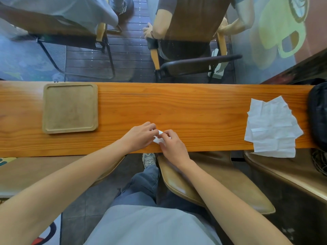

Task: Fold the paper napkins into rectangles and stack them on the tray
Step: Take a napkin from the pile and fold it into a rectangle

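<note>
Hands meet at the near edge of the tabletop (194,106). The left hand (139,137) and the right hand (172,145) each pinch one small white napkin (160,137) between them, fingers curled tight on it — a narrow grip from both sides, likely to press a fold flat. Most of the napkin is hidden under the fingers, so I cannot tell how many folds it has. Farther off to the right lies a loose pile of napkins (272,126), open and wrinkled, waiting their turn. Farther off to the left sits the wooden tray (45,108) — nothing is stacked on it yet.
</note>
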